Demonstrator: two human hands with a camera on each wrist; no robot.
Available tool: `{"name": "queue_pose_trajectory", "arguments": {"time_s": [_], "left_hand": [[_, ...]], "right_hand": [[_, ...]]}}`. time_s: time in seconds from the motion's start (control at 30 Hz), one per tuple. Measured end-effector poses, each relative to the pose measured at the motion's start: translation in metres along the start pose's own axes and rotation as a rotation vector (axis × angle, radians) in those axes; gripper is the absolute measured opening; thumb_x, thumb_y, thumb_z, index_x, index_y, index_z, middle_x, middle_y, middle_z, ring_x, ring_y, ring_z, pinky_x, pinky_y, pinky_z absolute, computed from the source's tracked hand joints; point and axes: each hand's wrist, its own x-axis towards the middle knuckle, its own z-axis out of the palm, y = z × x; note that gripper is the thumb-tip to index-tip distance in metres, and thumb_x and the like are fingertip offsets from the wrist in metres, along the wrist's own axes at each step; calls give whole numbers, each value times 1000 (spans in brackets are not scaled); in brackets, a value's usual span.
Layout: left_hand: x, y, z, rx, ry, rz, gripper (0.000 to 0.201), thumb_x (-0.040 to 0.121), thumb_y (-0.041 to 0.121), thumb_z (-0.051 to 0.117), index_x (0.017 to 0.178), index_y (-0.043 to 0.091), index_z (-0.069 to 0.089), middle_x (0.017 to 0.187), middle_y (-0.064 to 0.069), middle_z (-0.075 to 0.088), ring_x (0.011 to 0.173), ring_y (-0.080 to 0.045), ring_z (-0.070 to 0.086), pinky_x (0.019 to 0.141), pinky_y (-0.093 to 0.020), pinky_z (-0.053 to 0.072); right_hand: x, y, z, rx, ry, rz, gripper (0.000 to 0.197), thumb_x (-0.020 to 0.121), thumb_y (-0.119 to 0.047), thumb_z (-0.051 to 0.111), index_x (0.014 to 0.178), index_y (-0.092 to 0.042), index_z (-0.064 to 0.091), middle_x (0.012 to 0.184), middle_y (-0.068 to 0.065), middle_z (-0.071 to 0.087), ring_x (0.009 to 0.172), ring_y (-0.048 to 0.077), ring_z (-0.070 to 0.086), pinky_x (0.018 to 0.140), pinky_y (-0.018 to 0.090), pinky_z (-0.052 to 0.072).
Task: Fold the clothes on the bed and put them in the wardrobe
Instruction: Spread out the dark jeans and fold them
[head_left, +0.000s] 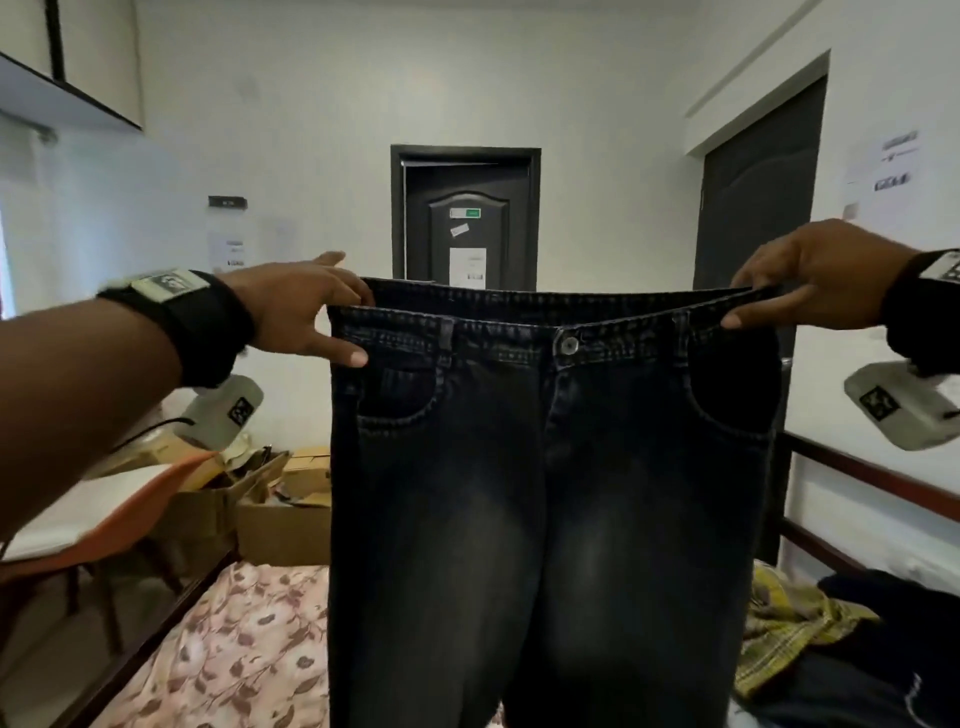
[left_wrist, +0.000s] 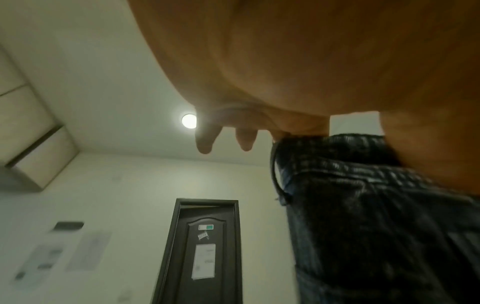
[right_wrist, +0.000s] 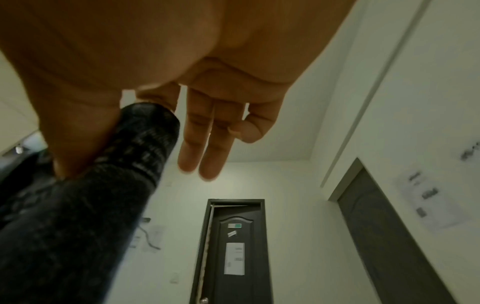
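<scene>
Holding dark jeans (head_left: 550, 467) up by the waistband, stretched flat, front facing me, legs hanging over the bed (head_left: 234, 649). My left hand (head_left: 296, 306) pinches the waistband corner at 9 o'clock, other fingers loose; my right hand (head_left: 810, 270) pinches the opposite corner at 3 o'clock. More clothes (head_left: 810, 634) piled on the bed at 4 o'clock. Dark door (head_left: 467, 228) at 12.

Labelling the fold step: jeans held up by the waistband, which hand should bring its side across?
Either, marginally right. Left hand and right hand pinch opposite waistband ends of the jeans level; the right has more fingers free.
</scene>
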Motion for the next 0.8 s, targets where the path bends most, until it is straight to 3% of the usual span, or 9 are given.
{"name": "queue_pose_trajectory", "arguments": {"time_s": [0.1,0.2,0.23,0.3,0.43,0.6,0.67,0.73,0.8], "left_hand": [[10,1,-12,-222,286,-55,78,77,96,39,89,32,80,110,5,74,116,-20,66,102,-41,52],[20,-2,-43,-485,643,-36,12,95,52,66,92,50,77,101,10,68,90,7,60,84,-14,47],[20,-4,-52,-491,720,-39,13,98,35,69,97,46,77,103,9,65,92,9,57,85,-14,44],[18,-7,-55,-490,671,-57,31,99,23,70,92,54,74,114,4,63,102,3,55,91,-23,44],[6,3,-45,-407,313,-154,54,95,26,73,69,72,65,93,28,73,86,4,66,87,-29,53],[1,-3,-37,-620,681,-124,57,100,6,66,94,63,73,88,38,71,88,6,69,82,-14,56],[-1,-1,-35,-573,603,-85,55,100,6,65,107,60,69,91,34,72,88,7,68,85,-22,57],[-3,3,-42,-543,576,-108,46,98,10,70,117,52,65,94,19,74,89,4,67,92,-27,55],[-7,3,-50,-619,776,-144,41,95,8,73,114,44,66,97,2,73,89,-6,68,92,-23,57]], "right_hand": [[9,-2,-13,70,103,67,43,65,-56,81,53,-19,64,47,0,53,57,21,54,58,38,45],[21,8,-39,223,448,131,30,62,-58,80,73,-33,71,61,-4,63,63,20,61,63,43,53],[21,9,-42,263,466,123,32,62,-55,82,87,-36,74,69,-3,68,70,24,65,71,41,55],[17,7,-37,256,330,85,47,64,-49,83,107,-35,73,77,3,72,75,25,68,75,36,53],[12,0,-30,166,128,77,42,68,-66,73,76,-25,75,63,1,67,61,14,60,61,32,44],[10,4,-39,219,336,82,57,74,-71,74,72,-15,64,69,11,64,67,29,59,65,38,46],[8,-2,-43,149,240,78,45,77,-61,67,76,-16,65,73,11,65,70,30,59,70,43,48],[6,-8,-50,107,194,86,33,83,-50,66,80,-17,68,73,7,65,64,22,58,69,40,47],[6,-4,-59,163,293,100,21,90,-38,71,79,-20,66,66,5,64,57,19,55,66,37,46]]}}
